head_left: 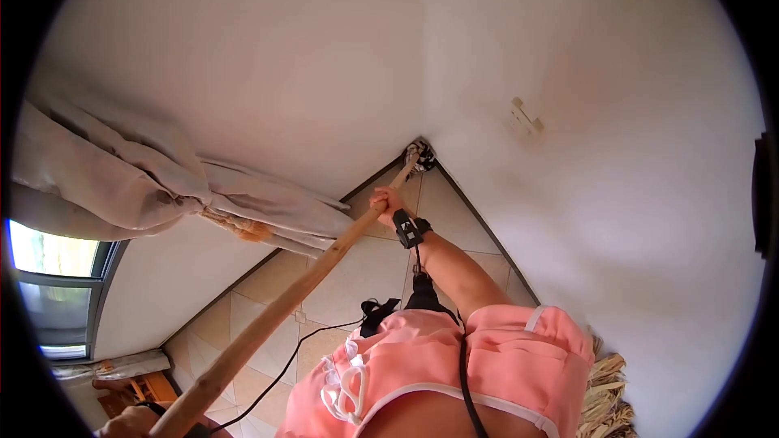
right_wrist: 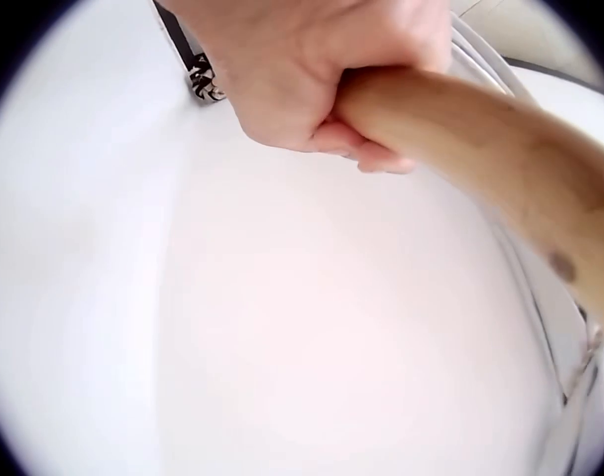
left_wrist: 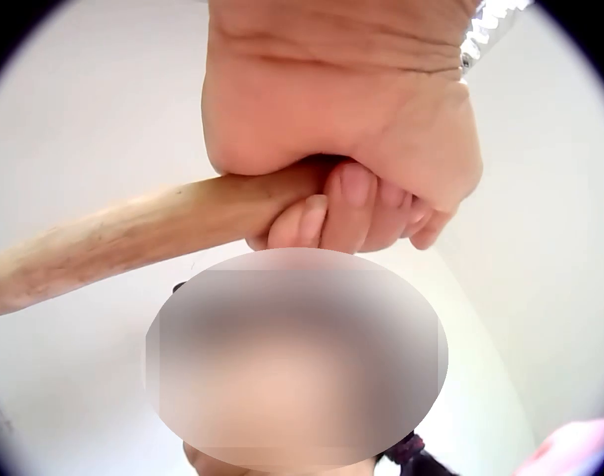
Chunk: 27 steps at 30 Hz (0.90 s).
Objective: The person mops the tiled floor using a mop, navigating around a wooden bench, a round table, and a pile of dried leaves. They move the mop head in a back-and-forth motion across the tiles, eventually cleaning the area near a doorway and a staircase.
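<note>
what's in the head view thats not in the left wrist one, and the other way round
Only in the head view: the right hand on the pole, a black-and-white bundle at its far end in the room's corner, the gathered curtain, the window and the tiled floor.

Only in the left wrist view: a blurred oval over the person's face, and a shiny white shape too unclear to name.

Both show the left hand holding the wooden pole.

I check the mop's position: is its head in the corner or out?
In: the head view shows the mop head where two walls meet the floor.
</note>
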{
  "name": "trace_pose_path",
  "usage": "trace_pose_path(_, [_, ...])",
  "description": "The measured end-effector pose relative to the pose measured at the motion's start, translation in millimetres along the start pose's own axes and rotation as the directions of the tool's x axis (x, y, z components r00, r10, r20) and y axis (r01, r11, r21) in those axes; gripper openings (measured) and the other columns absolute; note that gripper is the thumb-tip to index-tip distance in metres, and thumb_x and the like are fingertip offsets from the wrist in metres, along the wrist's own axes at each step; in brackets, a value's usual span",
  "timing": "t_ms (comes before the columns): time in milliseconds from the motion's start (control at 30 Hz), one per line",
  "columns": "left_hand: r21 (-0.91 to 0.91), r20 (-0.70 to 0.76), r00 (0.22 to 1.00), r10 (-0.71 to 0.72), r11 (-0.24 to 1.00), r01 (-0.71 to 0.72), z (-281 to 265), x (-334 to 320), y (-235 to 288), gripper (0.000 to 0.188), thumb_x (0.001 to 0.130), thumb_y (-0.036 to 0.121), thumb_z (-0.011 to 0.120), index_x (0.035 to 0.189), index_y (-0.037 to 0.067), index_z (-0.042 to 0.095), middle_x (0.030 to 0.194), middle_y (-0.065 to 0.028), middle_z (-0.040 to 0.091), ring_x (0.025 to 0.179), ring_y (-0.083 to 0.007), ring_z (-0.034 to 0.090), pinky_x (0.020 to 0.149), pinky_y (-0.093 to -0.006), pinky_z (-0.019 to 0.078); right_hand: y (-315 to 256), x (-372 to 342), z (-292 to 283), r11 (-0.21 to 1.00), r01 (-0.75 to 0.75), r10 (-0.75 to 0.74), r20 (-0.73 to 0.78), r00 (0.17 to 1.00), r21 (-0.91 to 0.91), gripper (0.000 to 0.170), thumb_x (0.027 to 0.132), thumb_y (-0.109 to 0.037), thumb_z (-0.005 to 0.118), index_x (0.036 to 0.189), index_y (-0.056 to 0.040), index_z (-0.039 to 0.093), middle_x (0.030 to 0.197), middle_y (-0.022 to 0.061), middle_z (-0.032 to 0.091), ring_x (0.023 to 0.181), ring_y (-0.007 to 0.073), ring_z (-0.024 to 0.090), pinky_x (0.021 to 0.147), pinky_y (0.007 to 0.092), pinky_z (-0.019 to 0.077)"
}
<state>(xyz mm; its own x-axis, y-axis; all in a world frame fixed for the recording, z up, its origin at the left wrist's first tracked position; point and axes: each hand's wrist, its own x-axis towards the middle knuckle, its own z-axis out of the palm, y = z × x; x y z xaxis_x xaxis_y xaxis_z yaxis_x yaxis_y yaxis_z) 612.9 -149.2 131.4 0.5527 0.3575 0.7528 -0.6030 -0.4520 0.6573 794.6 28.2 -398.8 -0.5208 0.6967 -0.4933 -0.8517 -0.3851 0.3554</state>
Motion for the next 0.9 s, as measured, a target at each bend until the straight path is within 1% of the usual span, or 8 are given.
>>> trace_pose_path(133, [-0.172, 0.065, 0.994, 0.083, 0.983, -0.071, -24.7, 12.9, 6.9, 0.048, 0.083, 0.03, 0.054, 0.046, 0.017, 0.027, 0.04, 0.0078, 0.024, 0.031, -0.0047, 0.025, 0.033, -0.0203, 0.023, 4.2, -26.3, 2.2, 0.978, -0.034, 0.042, -0.038, 0.998, 0.206, 0.031, 0.073, 0.002, 0.051, 0.055, -0.0121, 0.03, 0.046, -0.0035, 0.034, 0.042, 0.0081, 0.037, 0.045, 0.0183, 0.0356])
trace_pose_path(200, [-0.102, 0.166, 0.981, -0.097, 0.988, 0.115, -22.9, 39.4, -12.7, 0.047, 0.083, 0.031, 0.055, 0.048, 0.017, 0.026, 0.041, 0.0075, 0.024, 0.032, -0.0046, 0.025, 0.035, -0.0197, 0.0232, 8.8, -43.5, -5.7, 0.974, -0.009, 0.004, 0.024, 1.0, 0.226, 0.029, 0.073, 0.002, 0.048, 0.053, -0.0107, 0.032, 0.047, -0.0031, 0.033, 0.041, 0.0081, 0.036, 0.045, 0.0187, 0.0354])
trace_pose_path(267, [-0.239, 0.2, 0.979, -0.051, 0.966, 0.099, -37.6, 29.1, 3.9, 0.046, 0.082, 0.03, 0.056, 0.048, 0.017, 0.028, 0.042, 0.0077, 0.024, 0.033, -0.0046, 0.025, 0.037, -0.0191, 0.0237, 17.0, -63.0, -14.2, 0.959, 0.017, -0.024, 0.019, 1.0, 0.284, 0.027, 0.073, 0.002, 0.047, 0.053, -0.0099, 0.033, 0.046, -0.0027, 0.033, 0.041, 0.0079, 0.036, 0.044, 0.0194, 0.0359])
trace_pose_path(300, [-0.244, 0.178, 0.984, -0.017, 0.968, 0.061, -40.2, 28.8, 0.2, 0.044, 0.081, 0.03, 0.058, 0.049, 0.017, 0.03, 0.043, 0.0079, 0.027, 0.034, -0.0044, 0.028, 0.038, -0.0181, 0.0247, 19.7, -74.0, -21.1, 0.95, 0.081, -0.07, -0.049, 0.996, 0.301, 0.025, 0.072, 0.002, 0.045, 0.053, -0.0093, 0.033, 0.046, -0.0018, 0.034, 0.04, 0.0084, 0.036, 0.045, 0.0197, 0.0373])
trace_pose_path(400, [-0.343, 0.1, 0.99, -0.094, 0.931, 0.124, -53.3, 25.1, -4.5, 0.044, 0.082, 0.026, 0.056, 0.046, 0.017, 0.032, 0.04, 0.0073, 0.031, 0.031, -0.0045, 0.028, 0.036, -0.0188, 0.0267, 19.9, -108.0, -57.8, 0.899, 0.113, -0.097, -0.06, 0.993, 0.422, 0.025, 0.072, 0.001, 0.048, 0.053, -0.0093, 0.035, 0.046, -0.001, 0.035, 0.041, 0.01, 0.037, 0.045, 0.0227, 0.0386])
trace_pose_path(667, [-0.389, -0.013, 0.951, -0.31, 0.877, 0.281, -119.4, -56.2, -27.5, 0.044, 0.085, 0.021, 0.049, 0.044, 0.016, 0.033, 0.037, 0.0049, 0.038, 0.027, -0.0046, 0.031, 0.031, -0.0181, 0.0311, 51.1, -216.4, -158.7, 0.706, 0.355, -0.384, -0.09, 0.919, 0.612, 0.024, 0.072, -0.002, 0.041, 0.05, -0.0101, 0.035, 0.043, -0.0015, 0.036, 0.037, 0.0096, 0.037, 0.044, 0.0208, 0.0377])
trace_pose_path(767, [-0.408, -0.061, 0.936, -0.345, 0.865, 0.293, -128.5, -84.7, -31.3, 0.045, 0.086, 0.02, 0.047, 0.044, 0.016, 0.034, 0.036, 0.004, 0.04, 0.025, -0.0046, 0.032, 0.03, -0.0178, 0.0328, 58.8, -227.6, -208.0, 0.678, 0.506, -0.499, -0.171, 0.849, 0.534, 0.026, 0.073, -0.004, 0.039, 0.049, -0.0117, 0.033, 0.041, -0.0021, 0.033, 0.037, 0.009, 0.037, 0.043, 0.0208, 0.0368])
trace_pose_path(900, [-0.462, -0.201, 0.905, -0.376, 0.851, 0.251, -116.2, -106.0, -17.6, 0.046, 0.084, 0.017, 0.051, 0.042, 0.017, 0.033, 0.032, 0.0062, 0.037, 0.022, -0.004, 0.03, 0.025, -0.0156, 0.0283, 70.3, -224.1, -197.8, 0.669, 0.582, -0.469, -0.345, 0.813, 0.462, 0.027, 0.075, -0.007, 0.038, 0.049, -0.0129, 0.032, 0.041, -0.0024, 0.033, 0.035, 0.0099, 0.035, 0.039, 0.0212, 0.0358])
